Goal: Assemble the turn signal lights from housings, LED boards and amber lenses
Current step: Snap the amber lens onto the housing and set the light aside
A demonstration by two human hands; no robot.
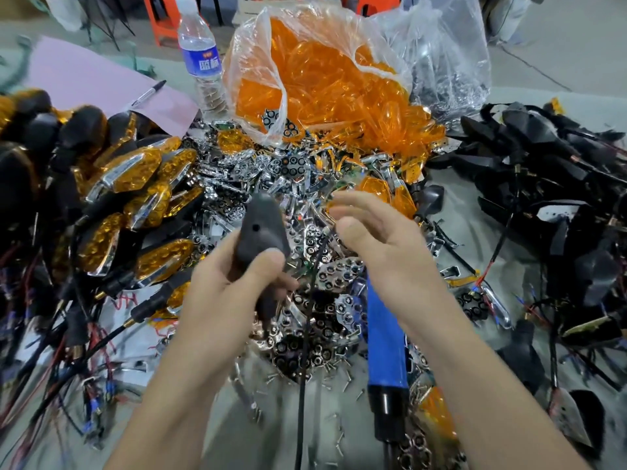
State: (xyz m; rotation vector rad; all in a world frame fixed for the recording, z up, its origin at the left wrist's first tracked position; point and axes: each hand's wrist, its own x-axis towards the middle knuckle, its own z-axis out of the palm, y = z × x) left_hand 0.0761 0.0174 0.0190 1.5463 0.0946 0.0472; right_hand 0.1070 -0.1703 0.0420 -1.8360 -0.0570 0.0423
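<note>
My left hand [237, 279] grips a black turn signal housing [260, 228] by its lower part, back side toward me, held above the parts pile. A thin black wire [305, 334] hangs down from near it. My right hand [366, 239] hovers just right of the housing with relaxed, blurred fingers and holds nothing. Below both hands lies a heap of chrome LED boards and reflectors [315, 320]. Loose amber lenses [339, 96] spill from a clear plastic bag at the back centre.
Finished amber-lensed lights [135, 184] are stacked at the left with their wires. Black housings [549, 171] with wires pile up at the right. A blue-handled tool [386, 351] lies under my right wrist. A water bottle [200, 52], pink paper and a marker [149, 93] sit behind.
</note>
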